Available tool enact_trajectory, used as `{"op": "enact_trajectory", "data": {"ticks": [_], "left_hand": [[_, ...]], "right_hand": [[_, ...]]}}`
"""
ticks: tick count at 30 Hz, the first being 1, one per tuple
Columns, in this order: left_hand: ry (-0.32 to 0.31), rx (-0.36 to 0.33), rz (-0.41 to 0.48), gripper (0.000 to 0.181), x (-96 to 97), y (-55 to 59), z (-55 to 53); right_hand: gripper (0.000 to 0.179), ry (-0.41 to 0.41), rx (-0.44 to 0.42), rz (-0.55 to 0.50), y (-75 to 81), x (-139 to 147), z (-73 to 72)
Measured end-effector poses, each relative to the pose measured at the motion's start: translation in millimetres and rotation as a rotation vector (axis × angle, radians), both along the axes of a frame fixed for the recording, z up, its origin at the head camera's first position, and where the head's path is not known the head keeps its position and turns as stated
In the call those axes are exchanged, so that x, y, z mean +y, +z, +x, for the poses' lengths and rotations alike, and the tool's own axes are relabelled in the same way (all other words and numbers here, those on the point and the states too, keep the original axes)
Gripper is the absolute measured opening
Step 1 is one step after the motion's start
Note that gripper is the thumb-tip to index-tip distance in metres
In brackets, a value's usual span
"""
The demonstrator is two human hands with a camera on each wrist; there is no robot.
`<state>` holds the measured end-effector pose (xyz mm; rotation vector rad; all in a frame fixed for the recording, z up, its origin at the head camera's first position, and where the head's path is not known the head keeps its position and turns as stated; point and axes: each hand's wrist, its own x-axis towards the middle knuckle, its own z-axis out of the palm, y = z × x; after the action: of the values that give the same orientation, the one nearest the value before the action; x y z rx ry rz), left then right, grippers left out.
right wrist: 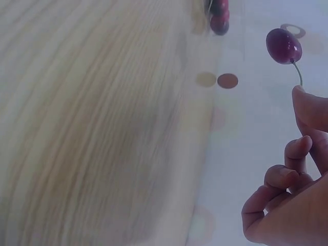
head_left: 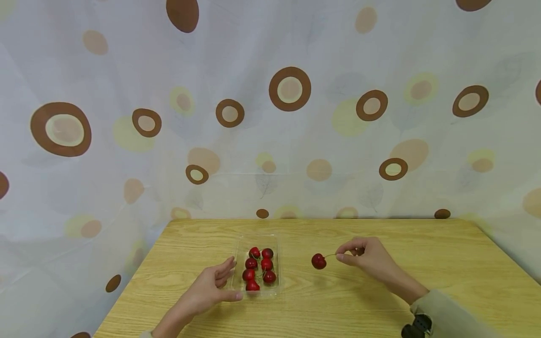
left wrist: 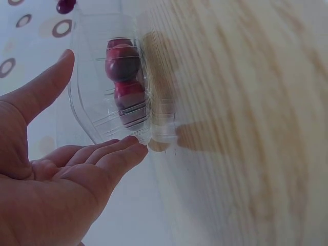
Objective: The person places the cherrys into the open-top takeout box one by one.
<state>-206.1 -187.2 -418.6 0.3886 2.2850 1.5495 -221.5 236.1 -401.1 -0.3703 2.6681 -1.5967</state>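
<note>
A dark red cherry [head_left: 319, 261] hangs in the air above the table, right of the clear plastic box. My right hand [head_left: 367, 256] pinches its thin stem between thumb and forefinger; the right wrist view shows the same cherry [right wrist: 283, 46] at the stem's end. Inside the open box [head_left: 277, 286] lie several red cherries [head_left: 266, 265], some with stems. Beside the box's left side is my left hand [head_left: 211, 287], thumb and fingers spread apart. In the left wrist view, the fingertips [left wrist: 136, 143] lie at the box's near edge; whether they touch it I cannot tell.
A light wooden table [head_left: 338, 310] carries the box. Behind it and along the sides hangs a pale curtain [head_left: 253, 141] with brown and yellow oval patterns. A dark watch [head_left: 417, 327] sits at the right wrist, by a light sleeve [head_left: 448, 314].
</note>
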Motion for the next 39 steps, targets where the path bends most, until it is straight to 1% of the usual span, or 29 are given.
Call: {"op": "enact_trajectory", "data": {"ticks": [3, 4, 9, 11, 17, 24, 29, 34, 39], "left_hand": [[0.003, -0.001, -0.002, 0.101, 0.1, -1.0, -0.6], [-0.005, 0.002, -0.019, 0.102, -0.3, -1.0, -1.2], [-0.007, 0.000, -0.021, 0.102, -0.2, -1.2, -1.4], [0.000, -0.002, -0.009, 0.101, 0.3, -1.5, -1.0], [0.005, -0.007, -0.021, 0.100, 0.0, -1.3, -0.6], [0.007, -0.020, -0.015, 0.100, -0.9, -2.9, -0.6], [0.006, -0.015, -0.016, 0.100, -0.7, -2.5, -1.1], [0.006, 0.003, -0.030, 0.100, -0.5, -3.2, -2.6], [0.008, 0.000, -0.029, 0.100, 0.1, -1.7, -1.6]], "right_hand": [[0.018, 0.027, 0.013, -0.016, 0.7, -11.0, -3.2], [0.017, 0.035, 0.014, -0.025, 1.0, -14.9, -4.3], [0.014, 0.071, 0.050, -0.043, 2.7, -33.7, -11.5], [0.012, 0.085, 0.070, -0.039, 3.7, -40.8, -14.1], [0.006, 0.110, 0.123, -0.027, 6.2, -62.3, -20.4], [0.005, 0.136, 0.140, -0.016, 6.8, -83.4, -26.4], [0.005, 0.166, 0.163, -0.018, 7.1, -96.0, -31.7], [0.004, 0.188, 0.169, -0.027, 4.6, -108.8, -37.1], [0.004, 0.223, 0.172, -0.023, 0.6, -120.8, -41.9]]}}
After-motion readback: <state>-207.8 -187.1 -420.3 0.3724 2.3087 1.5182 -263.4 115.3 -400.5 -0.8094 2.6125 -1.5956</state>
